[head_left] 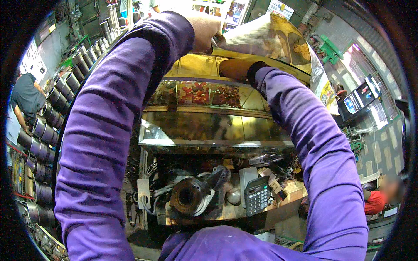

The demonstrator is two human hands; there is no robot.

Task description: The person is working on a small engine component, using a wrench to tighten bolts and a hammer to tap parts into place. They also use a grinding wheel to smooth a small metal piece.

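Newspaper sheet (270, 41), crumpled, printed, grey-yellow: held up at arm's length above glass display case w/ brass trim (209, 130). My left hand (203, 30) is clenched on its edge; right hand (237, 68) mostly hidden behind paper, grip can't be told. Risk, as I judge: one-sided hold, sheet may tear or drop onto case.

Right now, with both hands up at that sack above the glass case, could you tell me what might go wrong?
1. The left hand grips only the edge of the woven sack; it could slip and drop onto the glass display case.
2. The right hand is hidden behind the sack, so its hold cannot be checked.
3. A calculator and a metal machine part sit below and could be hit.
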